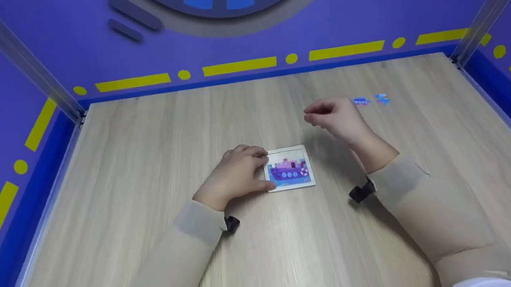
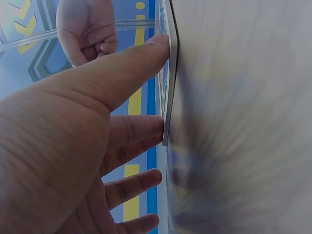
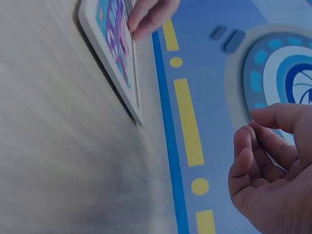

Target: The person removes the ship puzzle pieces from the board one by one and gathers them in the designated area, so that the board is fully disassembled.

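Note:
A small square jigsaw puzzle in a pale tray (image 1: 291,187) lies on the table, showing a purple and pink ship; bare backing shows along its top. My left hand (image 1: 237,172) holds the tray by its left side, thumb at the near corner and forefinger at the far one. In the left wrist view the thumb and forefinger touch the tray's edge (image 2: 171,73), other fingers spread. My right hand (image 1: 338,118) hovers above the table, up and right of the tray. In the right wrist view this hand (image 3: 273,161) has loosely curled fingers, with nothing visible between thumb and forefinger.
Two small blue puzzle pieces, one with a boat shape (image 1: 360,101) and one (image 1: 382,98) farther right, lie beyond the right hand. Blue panels (image 1: 244,50) with yellow marks wall the wooden table (image 1: 138,143) at the back and both sides.

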Motion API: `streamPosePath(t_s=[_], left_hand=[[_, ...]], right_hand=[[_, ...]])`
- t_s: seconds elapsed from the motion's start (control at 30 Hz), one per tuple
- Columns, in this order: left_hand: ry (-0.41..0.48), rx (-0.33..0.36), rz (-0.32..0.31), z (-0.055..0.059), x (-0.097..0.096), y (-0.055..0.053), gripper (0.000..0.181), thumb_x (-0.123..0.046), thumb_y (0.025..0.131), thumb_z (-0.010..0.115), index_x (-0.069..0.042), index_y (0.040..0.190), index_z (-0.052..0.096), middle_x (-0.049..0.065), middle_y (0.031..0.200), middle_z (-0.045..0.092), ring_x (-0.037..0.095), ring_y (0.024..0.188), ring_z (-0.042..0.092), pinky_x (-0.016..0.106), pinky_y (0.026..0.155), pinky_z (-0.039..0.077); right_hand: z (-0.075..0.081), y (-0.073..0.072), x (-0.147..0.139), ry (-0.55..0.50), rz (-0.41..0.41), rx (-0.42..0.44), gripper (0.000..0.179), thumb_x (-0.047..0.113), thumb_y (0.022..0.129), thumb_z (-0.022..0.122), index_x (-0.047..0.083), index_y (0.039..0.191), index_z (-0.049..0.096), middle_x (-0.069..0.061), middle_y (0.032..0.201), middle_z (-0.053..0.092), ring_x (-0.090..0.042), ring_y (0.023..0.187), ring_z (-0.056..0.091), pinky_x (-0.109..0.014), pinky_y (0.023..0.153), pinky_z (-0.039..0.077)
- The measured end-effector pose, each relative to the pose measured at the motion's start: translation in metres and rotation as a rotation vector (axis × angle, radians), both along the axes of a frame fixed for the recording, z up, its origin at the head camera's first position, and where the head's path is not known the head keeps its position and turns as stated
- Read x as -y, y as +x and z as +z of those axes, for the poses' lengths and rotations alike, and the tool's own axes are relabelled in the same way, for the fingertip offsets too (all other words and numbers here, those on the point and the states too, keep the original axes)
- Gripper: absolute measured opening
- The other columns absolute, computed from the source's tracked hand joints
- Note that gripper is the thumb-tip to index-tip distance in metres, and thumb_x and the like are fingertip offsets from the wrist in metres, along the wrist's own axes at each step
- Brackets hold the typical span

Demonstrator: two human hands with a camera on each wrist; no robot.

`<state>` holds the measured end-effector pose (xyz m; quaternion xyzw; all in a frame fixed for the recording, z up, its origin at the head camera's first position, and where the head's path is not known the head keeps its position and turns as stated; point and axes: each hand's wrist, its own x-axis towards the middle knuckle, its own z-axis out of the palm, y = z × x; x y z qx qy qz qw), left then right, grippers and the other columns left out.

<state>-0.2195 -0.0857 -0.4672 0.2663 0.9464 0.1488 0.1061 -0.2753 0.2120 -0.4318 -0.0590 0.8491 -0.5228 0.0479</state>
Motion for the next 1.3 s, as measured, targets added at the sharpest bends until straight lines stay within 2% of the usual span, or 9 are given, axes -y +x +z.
streamPosePath(t_s=[0.17,0.33,0.57,0.77,0.9,1.1,1.2,1.3], left_hand=[[0.002,0.004,-0.001,0.002,-0.001,-0.001,0.080,-0.060,0.098,0.084,-0.010,0.158,0.068,0.004,0.170,0.059,0.034,0.162,0.047,0.059,0.136,0.036],[0.000,-0.001,-0.003,0.002,-0.002,-0.001,0.080,-0.060,0.097,0.084,-0.010,0.157,0.068,0.004,0.169,0.060,0.034,0.162,0.048,0.059,0.136,0.037],[0.000,-0.007,-0.015,0.001,0.000,-0.001,0.079,-0.060,0.098,0.084,-0.010,0.157,0.068,0.004,0.168,0.061,0.035,0.161,0.050,0.061,0.134,0.039],[0.008,-0.010,-0.021,0.000,0.002,-0.001,0.078,-0.059,0.099,0.084,-0.010,0.158,0.068,0.004,0.167,0.061,0.037,0.161,0.049,0.062,0.134,0.039],[0.011,0.001,-0.023,0.000,0.002,0.000,0.080,-0.059,0.100,0.083,-0.009,0.160,0.066,0.004,0.168,0.060,0.037,0.162,0.048,0.061,0.135,0.038],[0.009,-0.001,-0.025,0.001,0.003,0.000,0.080,-0.059,0.100,0.083,-0.008,0.159,0.066,0.004,0.168,0.060,0.035,0.162,0.048,0.059,0.135,0.037],[0.003,0.001,-0.024,0.002,0.003,0.000,0.080,-0.060,0.100,0.083,-0.009,0.159,0.066,0.004,0.169,0.060,0.036,0.162,0.048,0.059,0.135,0.037],[-0.003,0.005,-0.024,0.002,0.002,0.000,0.080,-0.060,0.100,0.083,-0.009,0.159,0.066,0.005,0.170,0.059,0.036,0.163,0.047,0.060,0.136,0.037]], right_hand=[[-0.002,0.008,0.010,0.025,0.054,0.037,0.031,0.024,0.110,0.075,0.005,0.134,0.079,-0.012,0.127,0.077,-0.023,0.112,0.067,-0.027,0.095,0.058],[-0.006,0.014,0.020,0.067,0.119,0.065,0.033,0.022,0.108,0.077,0.004,0.136,0.079,-0.013,0.129,0.078,-0.025,0.113,0.066,-0.025,0.092,0.058],[-0.014,0.022,0.035,0.152,0.276,0.078,0.039,0.019,0.102,0.081,0.004,0.138,0.078,-0.016,0.129,0.077,-0.030,0.111,0.069,-0.031,0.090,0.058],[-0.025,0.029,0.047,0.189,0.411,0.055,0.042,0.018,0.099,0.084,0.006,0.138,0.079,-0.014,0.125,0.076,-0.021,0.098,0.069,-0.030,0.084,0.056],[-0.030,0.032,0.050,0.214,0.476,0.045,0.042,0.015,0.098,0.086,0.006,0.139,0.079,-0.014,0.128,0.074,-0.022,0.100,0.067,-0.030,0.084,0.055],[-0.036,0.032,0.052,0.295,0.515,-0.009,0.040,0.009,0.097,0.086,0.004,0.136,0.080,-0.015,0.129,0.074,-0.029,0.112,0.070,-0.041,0.096,0.060],[-0.038,0.032,0.052,0.327,0.510,-0.033,0.038,0.006,0.096,0.086,0.003,0.134,0.082,-0.015,0.127,0.075,-0.029,0.110,0.071,-0.044,0.098,0.061],[-0.040,0.032,0.052,0.361,0.510,-0.050,0.037,0.007,0.096,0.086,0.003,0.133,0.083,-0.015,0.123,0.074,-0.026,0.105,0.069,-0.040,0.095,0.059]])
